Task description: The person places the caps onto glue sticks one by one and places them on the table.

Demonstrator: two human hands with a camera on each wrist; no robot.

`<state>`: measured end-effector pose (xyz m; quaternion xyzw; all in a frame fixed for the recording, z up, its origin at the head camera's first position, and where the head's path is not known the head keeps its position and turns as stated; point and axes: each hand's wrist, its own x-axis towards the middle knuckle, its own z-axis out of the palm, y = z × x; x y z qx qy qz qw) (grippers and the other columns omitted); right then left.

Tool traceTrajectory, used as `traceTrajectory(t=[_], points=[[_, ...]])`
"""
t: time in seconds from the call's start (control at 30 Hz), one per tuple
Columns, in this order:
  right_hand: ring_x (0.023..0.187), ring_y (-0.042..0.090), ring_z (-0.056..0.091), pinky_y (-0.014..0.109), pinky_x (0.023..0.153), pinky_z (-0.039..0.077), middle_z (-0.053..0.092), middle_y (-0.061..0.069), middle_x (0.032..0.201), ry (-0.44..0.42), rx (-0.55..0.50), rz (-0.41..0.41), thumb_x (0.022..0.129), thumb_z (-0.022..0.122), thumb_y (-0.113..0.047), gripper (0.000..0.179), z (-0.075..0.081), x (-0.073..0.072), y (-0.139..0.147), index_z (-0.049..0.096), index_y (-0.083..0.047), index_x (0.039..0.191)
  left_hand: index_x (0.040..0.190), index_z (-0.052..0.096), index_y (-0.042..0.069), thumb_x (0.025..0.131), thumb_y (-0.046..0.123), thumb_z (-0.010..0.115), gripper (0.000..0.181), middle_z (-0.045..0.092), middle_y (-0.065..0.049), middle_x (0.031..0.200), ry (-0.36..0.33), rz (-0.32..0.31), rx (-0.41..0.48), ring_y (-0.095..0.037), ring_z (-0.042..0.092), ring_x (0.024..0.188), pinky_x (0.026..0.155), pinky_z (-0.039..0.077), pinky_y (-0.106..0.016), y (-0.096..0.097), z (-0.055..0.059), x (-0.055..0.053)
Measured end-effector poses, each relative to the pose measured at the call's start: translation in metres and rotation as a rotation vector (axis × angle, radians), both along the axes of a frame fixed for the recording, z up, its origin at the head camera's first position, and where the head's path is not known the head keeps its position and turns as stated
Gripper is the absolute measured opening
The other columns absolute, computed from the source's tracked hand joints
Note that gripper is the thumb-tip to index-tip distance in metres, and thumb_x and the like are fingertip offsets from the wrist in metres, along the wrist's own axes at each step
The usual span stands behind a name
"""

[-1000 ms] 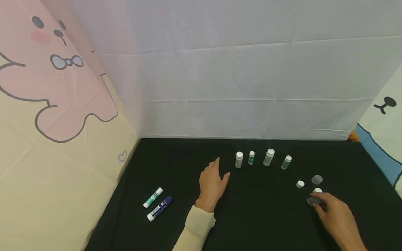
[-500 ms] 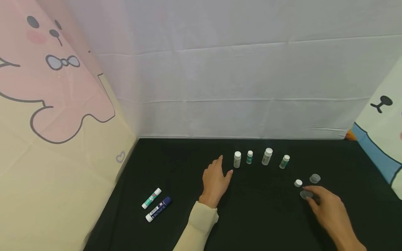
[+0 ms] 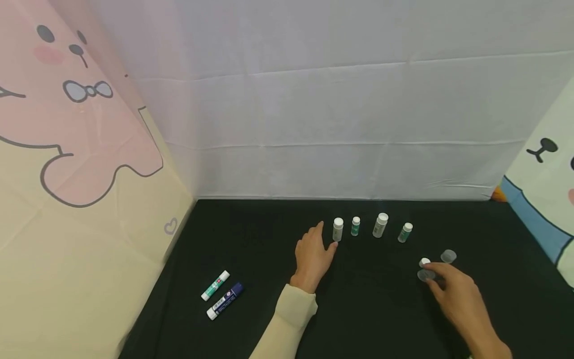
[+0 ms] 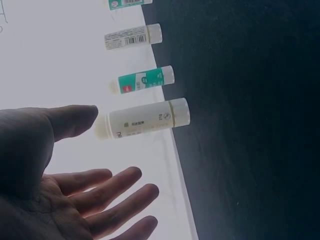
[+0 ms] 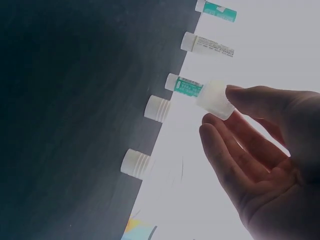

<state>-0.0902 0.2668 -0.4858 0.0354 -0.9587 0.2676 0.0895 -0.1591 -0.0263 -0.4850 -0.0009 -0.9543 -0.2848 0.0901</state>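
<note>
My left hand (image 3: 311, 259) is spread beside the leftmost upright glue stick (image 3: 338, 230), a white one. In the left wrist view its thumb lies close to that glue stick (image 4: 145, 120); whether they touch I cannot tell. My right hand (image 3: 455, 294) pinches a translucent, ribbed cap (image 3: 426, 275) between thumb and finger. The right wrist view shows this cap (image 5: 215, 100) tilted and off the table. Just behind it on the cloth sits a small white cap (image 3: 424, 262), partly covered by the fingers. Another translucent cap (image 3: 448, 256) stands behind the right hand.
Along the back, a small green glue stick (image 3: 356, 227), a white one (image 3: 380, 225) and another green one (image 3: 405, 233) stand upright. At the left lie a green glue stick (image 3: 215, 285) and a dark blue one (image 3: 225, 301). Cloth walls enclose the black table (image 3: 358, 319).
The right hand has carried the translucent cap leftward, toward the small white cap. The left hand has shifted slightly right, closer to the leftmost upright glue stick.
</note>
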Motion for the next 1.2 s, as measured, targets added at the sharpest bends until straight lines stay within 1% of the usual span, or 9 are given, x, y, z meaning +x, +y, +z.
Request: traceTrajectory(t=[0.17,0.33,0.4,0.6,0.7,0.83,0.93,1.1,1.2], points=[[0.085,0.044,0.073,0.062,0.07,0.057,0.07,0.033,0.115,0.018,-0.007,0.012,0.082,0.082,0.01,0.035,0.0,0.0,-0.003,0.075,0.002,0.115,0.146,0.06,0.003,0.094,0.028,0.083,0.062,0.07,-0.017,0.135,-0.004,0.002,0.004,-0.034,0.069,0.118,0.096,0.056,-0.053,0.005,0.0,-0.004],[0.088,0.045,0.073,0.063,0.072,0.057,0.07,0.032,0.115,-0.001,-0.002,0.015,0.083,0.081,0.009,0.034,0.0,-0.001,-0.005,0.074,0.002,0.116,0.146,0.061,0.004,0.095,0.029,0.082,0.061,0.07,-0.015,0.134,-0.011,0.001,-0.001,-0.032,0.069,0.118,0.096,0.056,-0.05,0.008,0.0,-0.01],[0.088,0.045,0.073,0.063,0.073,0.057,0.07,0.032,0.115,-0.002,-0.006,0.014,0.083,0.081,0.009,0.034,0.0,-0.001,-0.006,0.075,0.002,0.116,0.146,0.061,0.004,0.095,0.029,0.082,0.06,0.07,-0.015,0.134,-0.016,0.0,0.006,-0.032,0.069,0.118,0.096,0.056,-0.051,0.009,-0.002,-0.013],[0.084,0.043,0.074,0.064,0.072,0.057,0.072,0.03,0.112,0.05,-0.016,0.015,0.08,0.082,0.011,0.034,-0.004,0.0,-0.008,0.076,0.0,0.112,0.144,0.062,0.004,0.095,0.03,0.082,0.059,0.071,-0.015,0.132,-0.045,0.003,0.007,-0.032,0.069,0.118,0.097,0.055,-0.051,0.013,-0.01,-0.02],[0.085,0.042,0.074,0.065,0.074,0.056,0.071,0.031,0.114,0.042,-0.013,0.015,0.08,0.083,0.01,0.034,-0.004,0.0,-0.008,0.076,0.0,0.112,0.143,0.063,0.004,0.095,0.031,0.082,0.058,0.071,-0.014,0.13,-0.057,0.007,0.009,-0.031,0.069,0.117,0.097,0.055,-0.05,0.015,-0.014,-0.022],[0.086,0.043,0.074,0.065,0.077,0.056,0.07,0.032,0.117,0.019,-0.007,0.013,0.081,0.083,0.009,0.034,-0.005,-0.001,-0.008,0.076,0.0,0.113,0.14,0.066,0.005,0.095,0.031,0.082,0.054,0.073,-0.013,0.125,-0.055,0.014,0.011,-0.03,0.07,0.113,0.095,0.055,-0.05,0.018,-0.017,-0.025],[0.086,0.043,0.074,0.065,0.077,0.056,0.07,0.032,0.118,0.013,-0.004,0.013,0.082,0.083,0.008,0.034,-0.005,-0.001,-0.008,0.076,0.0,0.114,0.136,0.068,0.006,0.095,0.031,0.082,0.05,0.074,-0.012,0.121,-0.051,0.016,0.019,-0.029,0.071,0.11,0.094,0.056,-0.05,0.019,-0.018,-0.026],[0.085,0.043,0.074,0.065,0.076,0.056,0.07,0.032,0.117,0.027,-0.003,0.019,0.081,0.083,0.009,0.035,-0.005,0.0,-0.008,0.076,0.0,0.113,0.131,0.071,0.006,0.097,0.031,0.08,0.043,0.075,-0.01,0.115,-0.045,0.014,0.031,-0.027,0.072,0.104,0.09,0.056,-0.047,0.02,-0.018,-0.029],[0.084,0.043,0.074,0.065,0.075,0.057,0.07,0.032,0.117,0.034,0.0,0.019,0.08,0.083,0.009,0.034,-0.006,0.0,-0.008,0.076,0.0,0.112,0.129,0.072,0.006,0.098,0.031,0.079,0.04,0.075,-0.009,0.112,-0.045,0.012,0.023,-0.026,0.072,0.101,0.089,0.057,-0.045,0.02,-0.018,-0.03]])
